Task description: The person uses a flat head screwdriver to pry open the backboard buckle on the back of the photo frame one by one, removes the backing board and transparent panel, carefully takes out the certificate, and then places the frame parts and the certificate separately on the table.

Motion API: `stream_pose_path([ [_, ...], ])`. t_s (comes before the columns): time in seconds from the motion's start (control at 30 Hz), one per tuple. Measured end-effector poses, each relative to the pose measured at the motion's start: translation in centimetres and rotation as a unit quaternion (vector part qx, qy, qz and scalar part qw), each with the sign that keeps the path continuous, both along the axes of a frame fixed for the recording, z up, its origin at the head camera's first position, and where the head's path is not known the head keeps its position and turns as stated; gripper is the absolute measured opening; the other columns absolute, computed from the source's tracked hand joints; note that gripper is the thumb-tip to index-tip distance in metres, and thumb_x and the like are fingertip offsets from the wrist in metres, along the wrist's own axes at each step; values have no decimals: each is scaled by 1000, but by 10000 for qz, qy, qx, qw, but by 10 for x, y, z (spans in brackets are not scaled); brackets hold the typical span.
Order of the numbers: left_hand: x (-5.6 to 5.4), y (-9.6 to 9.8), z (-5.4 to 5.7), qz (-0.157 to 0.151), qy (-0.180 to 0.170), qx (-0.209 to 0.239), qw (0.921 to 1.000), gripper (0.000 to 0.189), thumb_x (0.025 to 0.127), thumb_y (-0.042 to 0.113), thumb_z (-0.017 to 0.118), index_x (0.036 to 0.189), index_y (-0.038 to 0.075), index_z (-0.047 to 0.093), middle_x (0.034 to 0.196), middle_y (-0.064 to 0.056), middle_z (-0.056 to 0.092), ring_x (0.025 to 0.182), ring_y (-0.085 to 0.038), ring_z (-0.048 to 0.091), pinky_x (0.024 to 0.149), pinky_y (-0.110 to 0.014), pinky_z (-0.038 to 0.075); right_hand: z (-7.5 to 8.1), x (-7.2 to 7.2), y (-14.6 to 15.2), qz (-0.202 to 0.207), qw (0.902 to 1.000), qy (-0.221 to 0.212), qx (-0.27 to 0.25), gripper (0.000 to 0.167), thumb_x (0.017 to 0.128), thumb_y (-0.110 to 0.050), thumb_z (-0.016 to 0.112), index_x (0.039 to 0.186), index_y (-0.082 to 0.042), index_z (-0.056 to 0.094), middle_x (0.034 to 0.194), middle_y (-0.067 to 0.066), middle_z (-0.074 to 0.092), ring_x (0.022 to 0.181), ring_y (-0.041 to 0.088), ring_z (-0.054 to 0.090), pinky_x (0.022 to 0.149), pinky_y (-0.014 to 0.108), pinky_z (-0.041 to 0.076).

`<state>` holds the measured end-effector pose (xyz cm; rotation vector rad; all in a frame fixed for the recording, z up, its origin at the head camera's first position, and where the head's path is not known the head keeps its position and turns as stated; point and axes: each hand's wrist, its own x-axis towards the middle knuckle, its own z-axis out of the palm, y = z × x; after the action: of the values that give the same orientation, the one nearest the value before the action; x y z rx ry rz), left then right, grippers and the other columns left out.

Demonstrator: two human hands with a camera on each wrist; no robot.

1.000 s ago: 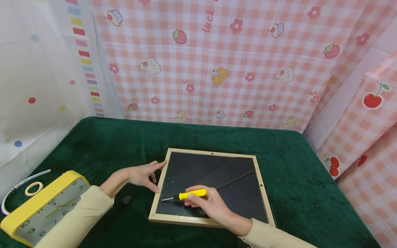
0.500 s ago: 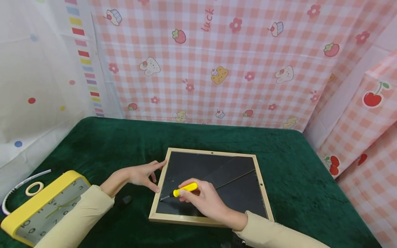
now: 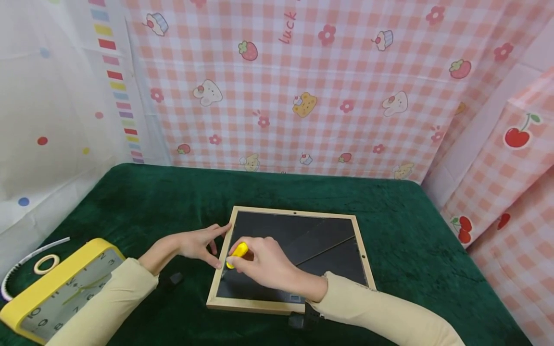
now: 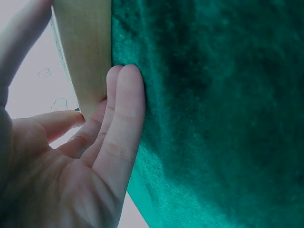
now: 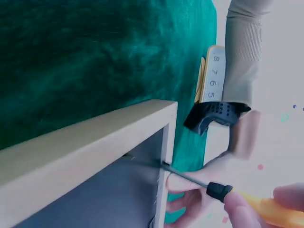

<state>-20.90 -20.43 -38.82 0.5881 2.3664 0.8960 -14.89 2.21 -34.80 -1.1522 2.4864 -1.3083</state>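
A pale wooden frame (image 3: 246, 304) with a black backing board (image 3: 294, 229) lies flat on green cloth. My right hand (image 3: 270, 264) grips a yellow-handled screwdriver (image 3: 237, 254) with a black collar. In the right wrist view the metal shaft (image 5: 187, 177) slants to the inner edge of the frame's left rail, where its tip meets a small dark piece. From the head, my hand and the handle hide that tip. My left hand (image 3: 196, 244) rests on the left rail, thumb and index finger spread apart along it. In the left wrist view two straight fingers (image 4: 124, 109) lie beside the frame's outer side.
A yellow clock (image 3: 54, 288) lies at the left, partly under the left sleeve. Beyond it are a wooden ring (image 3: 46, 264) and a white cord (image 3: 36, 254). A thin rod or cord (image 3: 324, 251) crosses the black board. A checked curtain (image 3: 277, 96) hangs behind the table.
My right hand has moved left and slightly up across the board, tipping the screwdriver from nearly flat to steeper. The left hand and the frame have stayed in place.
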Motion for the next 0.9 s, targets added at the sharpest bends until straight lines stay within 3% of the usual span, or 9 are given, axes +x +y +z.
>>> stream_pose_path([
  [0.33, 0, -2, 0, -149, 59, 19, 9999, 100, 70, 29, 74, 141, 5, 9, 107, -7, 34, 84, -18, 47, 67, -31, 44, 7, 10, -15, -27, 9941, 1059, 224, 12, 83, -21, 62, 80, -10, 61, 56, -10, 46, 46, 0, 40, 46, 13, 36],
  [0.53, -1, -2, -1, -336, 123, 145, 9993, 97, 72, 23, 74, 141, 2, 8, 104, -7, 34, 86, -20, 45, 68, -32, 43, 13, 12, -25, 80, 9903, 1283, 521, 18, 85, -24, 60, 73, -11, 56, 52, -11, 42, 41, -2, 37, 42, 13, 33],
  [0.7, -2, -3, -1, -462, 286, 179, 9984, 96, 71, 19, 74, 140, 0, 10, 97, -7, 34, 81, -22, 38, 67, -35, 39, 14, 12, -33, 104, 9851, 1622, 560, 17, 84, -25, 61, 76, -10, 57, 51, -11, 40, 39, -4, 35, 39, 11, 32],
  [0.9, -2, -2, 0, -463, 312, 155, 9983, 95, 71, 19, 74, 140, 0, 11, 99, -6, 35, 89, -24, 34, 74, -37, 35, 14, 12, -36, 26, 9854, 1583, 632, 18, 85, -25, 60, 78, -9, 58, 53, -11, 42, 40, -3, 37, 40, 11, 32],
])
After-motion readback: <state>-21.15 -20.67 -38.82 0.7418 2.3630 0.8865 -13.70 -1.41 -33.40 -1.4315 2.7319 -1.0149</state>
